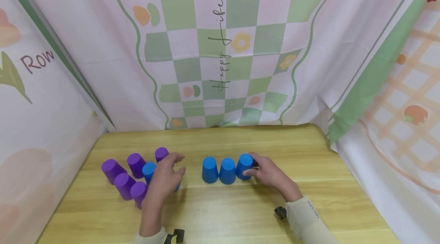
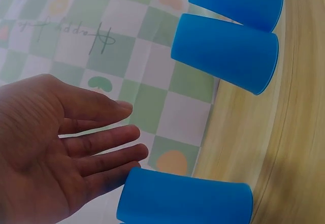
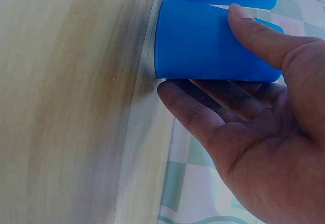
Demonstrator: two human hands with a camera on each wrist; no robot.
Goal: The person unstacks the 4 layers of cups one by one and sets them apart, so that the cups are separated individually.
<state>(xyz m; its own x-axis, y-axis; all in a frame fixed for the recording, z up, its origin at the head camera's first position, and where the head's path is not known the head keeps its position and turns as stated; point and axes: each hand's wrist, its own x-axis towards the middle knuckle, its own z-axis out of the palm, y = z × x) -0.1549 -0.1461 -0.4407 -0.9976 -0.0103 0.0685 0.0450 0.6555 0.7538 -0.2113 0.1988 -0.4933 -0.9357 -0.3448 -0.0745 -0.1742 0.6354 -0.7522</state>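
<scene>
- Apparently the work is partway along: three blue cups (image 1: 227, 171) stand in a row on the desk (image 1: 220, 213), close together near its middle.
- Over on the person's left, at least two more blue cups (image 1: 149, 170) stand beside the purple cups (image 1: 111, 169); I'd judge those blue ones to be what is left, though I wouldn't swear to it.
- Every cup I can make out stands mouth down, narrow end pointing up, its long axis roughly vertical; the row itself runs left to right across the desk.
- At the row's right end, the right hand (image 1: 269, 173) grips the rightmost cup (image 1: 244, 164), thumb on the near side, other fingers round its right side.
- Meanwhile the left hand (image 1: 164, 177) seems to hold nothing, fingers loosely stretched out just beside one of those separate blue cups; whether they touch it, I can't tell.
</scene>
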